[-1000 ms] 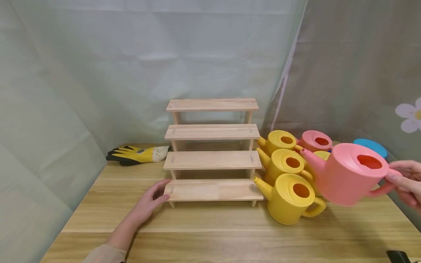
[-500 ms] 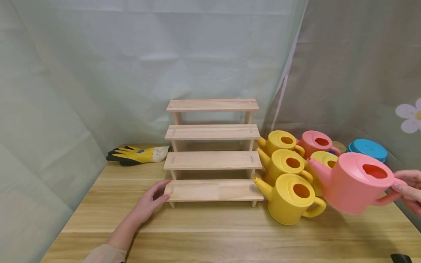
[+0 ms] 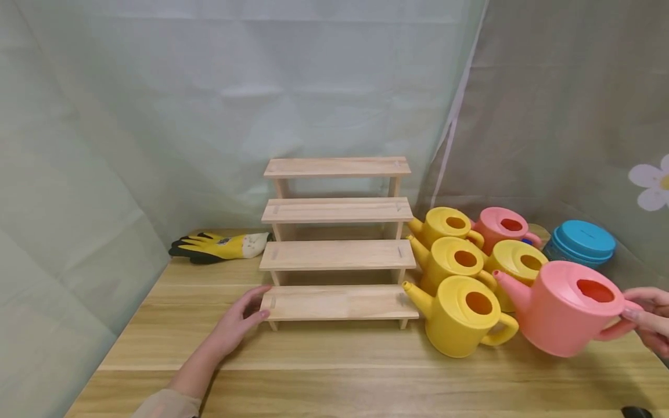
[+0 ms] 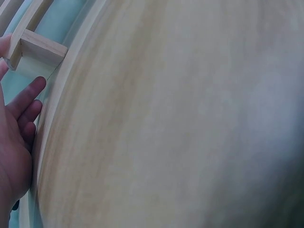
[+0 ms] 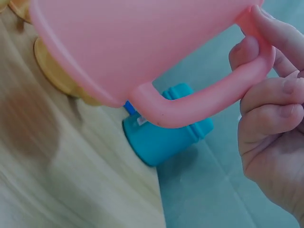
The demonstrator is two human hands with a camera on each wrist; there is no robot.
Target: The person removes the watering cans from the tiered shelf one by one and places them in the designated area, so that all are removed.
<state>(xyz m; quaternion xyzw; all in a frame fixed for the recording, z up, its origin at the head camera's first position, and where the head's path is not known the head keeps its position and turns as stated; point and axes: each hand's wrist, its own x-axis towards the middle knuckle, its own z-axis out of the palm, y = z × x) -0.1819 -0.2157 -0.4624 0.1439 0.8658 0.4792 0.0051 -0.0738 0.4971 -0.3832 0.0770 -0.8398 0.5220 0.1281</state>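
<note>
In the head view my right hand (image 3: pixel 650 320) pinches the handle of a pink watering can (image 3: pixel 567 307) and holds it at the right. The can's spout points left, and its base is a little above the table. In the right wrist view the thumb and fingers curl round its handle (image 5: pixel 209 104). My left hand (image 3: pixel 237 322) holds the left end of the lowest board of a wooden step stand (image 3: pixel 340 302), thumb at the front edge. The left wrist view shows the other fingers (image 4: pixel 28 99) loosely extended near the stand's leg (image 4: pixel 43 47).
Several yellow watering cans (image 3: pixel 462 325) and another pink watering can (image 3: pixel 502 226) stand together right of the stand. A blue-lidded tub (image 3: pixel 582 241) is behind the held can. A yellow and black glove (image 3: pixel 219 247) lies left of the stand. A dark object (image 3: pixel 635 412) shows at the bottom right.
My right hand has lowered the pink watering can, moving slightly right and then nearly straight down, exposing more of the blue-lidded tub and a yellow can. The left hand has stayed on the stand.
</note>
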